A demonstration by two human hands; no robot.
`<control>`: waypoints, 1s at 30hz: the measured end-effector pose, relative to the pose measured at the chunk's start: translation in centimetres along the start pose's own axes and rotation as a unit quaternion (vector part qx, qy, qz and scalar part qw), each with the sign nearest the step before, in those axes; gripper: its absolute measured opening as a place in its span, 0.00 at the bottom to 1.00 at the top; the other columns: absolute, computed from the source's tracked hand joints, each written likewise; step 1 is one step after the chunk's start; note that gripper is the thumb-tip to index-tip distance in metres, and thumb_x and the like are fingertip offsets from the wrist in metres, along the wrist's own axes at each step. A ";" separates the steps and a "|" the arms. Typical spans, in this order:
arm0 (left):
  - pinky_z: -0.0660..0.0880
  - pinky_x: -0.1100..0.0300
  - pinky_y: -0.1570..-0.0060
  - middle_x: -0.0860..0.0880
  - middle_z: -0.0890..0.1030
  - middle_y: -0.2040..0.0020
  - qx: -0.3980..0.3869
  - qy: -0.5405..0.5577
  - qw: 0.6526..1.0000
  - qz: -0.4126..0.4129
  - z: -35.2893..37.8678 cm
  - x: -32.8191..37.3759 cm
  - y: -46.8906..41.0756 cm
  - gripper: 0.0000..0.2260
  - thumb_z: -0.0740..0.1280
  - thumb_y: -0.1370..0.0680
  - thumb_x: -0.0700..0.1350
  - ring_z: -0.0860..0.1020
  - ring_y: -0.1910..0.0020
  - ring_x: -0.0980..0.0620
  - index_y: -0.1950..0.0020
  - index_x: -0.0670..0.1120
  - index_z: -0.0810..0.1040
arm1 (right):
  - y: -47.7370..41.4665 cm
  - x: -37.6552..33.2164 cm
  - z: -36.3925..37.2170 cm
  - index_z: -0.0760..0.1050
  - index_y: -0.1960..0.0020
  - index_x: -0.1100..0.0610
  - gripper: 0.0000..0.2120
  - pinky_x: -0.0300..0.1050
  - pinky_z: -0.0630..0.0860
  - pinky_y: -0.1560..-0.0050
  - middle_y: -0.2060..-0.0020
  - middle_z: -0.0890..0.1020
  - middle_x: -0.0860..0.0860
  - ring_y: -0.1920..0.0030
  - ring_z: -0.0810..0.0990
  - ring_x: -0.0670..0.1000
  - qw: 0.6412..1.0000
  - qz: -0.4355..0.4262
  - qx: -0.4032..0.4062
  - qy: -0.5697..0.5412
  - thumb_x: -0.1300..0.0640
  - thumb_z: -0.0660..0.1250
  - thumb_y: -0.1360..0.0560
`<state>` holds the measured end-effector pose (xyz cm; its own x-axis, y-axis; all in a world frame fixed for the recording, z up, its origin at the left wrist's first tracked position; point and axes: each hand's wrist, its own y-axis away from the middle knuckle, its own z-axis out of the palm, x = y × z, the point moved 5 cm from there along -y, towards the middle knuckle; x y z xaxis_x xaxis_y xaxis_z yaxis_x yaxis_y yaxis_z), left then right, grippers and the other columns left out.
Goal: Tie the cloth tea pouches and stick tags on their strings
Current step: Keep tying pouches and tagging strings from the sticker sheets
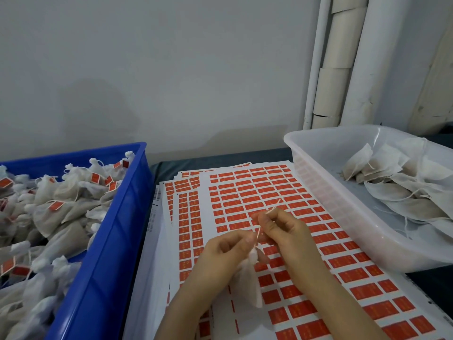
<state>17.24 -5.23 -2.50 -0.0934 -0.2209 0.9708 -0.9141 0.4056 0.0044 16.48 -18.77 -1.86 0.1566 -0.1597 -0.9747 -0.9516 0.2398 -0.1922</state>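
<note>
The sticker sheets [257,192] lie flat and open between two walls: blue crate [117,217] to their left, clear tub [331,192] to their right.

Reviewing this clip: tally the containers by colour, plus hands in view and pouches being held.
Blue crate: 1
Clear plastic tub: 1
Hands, left hand and right hand: 2
Pouch being held: 1
Total: 5
</note>
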 end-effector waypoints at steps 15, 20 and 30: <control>0.78 0.58 0.71 0.45 0.82 0.66 0.086 0.334 0.933 -0.101 -2.9 -1.0 0.1 0.10 0.68 0.31 0.50 0.79 0.73 0.51 0.54 0.46 0.79 | 1.1 2.7 3.7 0.47 0.27 0.36 0.36 0.51 0.57 0.28 0.26 0.55 0.39 0.26 0.56 0.46 0.915 0.021 -0.184 0.360 0.32 0.59 0.30; 0.76 0.62 0.76 0.47 0.85 0.58 0.161 0.334 0.918 -0.141 -4.2 -2.0 0.2 0.09 0.68 0.25 0.49 0.79 0.77 0.50 0.47 0.50 0.77 | 1.1 3.4 4.0 0.38 0.28 0.35 0.45 0.55 0.49 0.27 0.25 0.46 0.39 0.25 0.46 0.48 0.883 0.023 -0.196 0.425 0.30 0.63 0.33; 0.69 0.67 0.77 0.56 0.79 0.59 0.331 -0.003 0.933 -0.138 -6.3 -4.0 0.1 0.05 0.65 0.21 0.50 0.80 0.70 0.53 0.57 0.54 0.73 | 0.5 4.3 4.1 0.37 0.30 0.33 0.45 0.56 0.50 0.28 0.25 0.49 0.40 0.25 0.49 0.51 0.889 0.040 -0.188 0.415 0.33 0.66 0.33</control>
<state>19.98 1.25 -4.88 0.1820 -0.2408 0.9534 -0.9469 -0.3041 0.1040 17.79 -15.42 -6.64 -0.0161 -0.8462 -0.5327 -0.9964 -0.0305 0.0786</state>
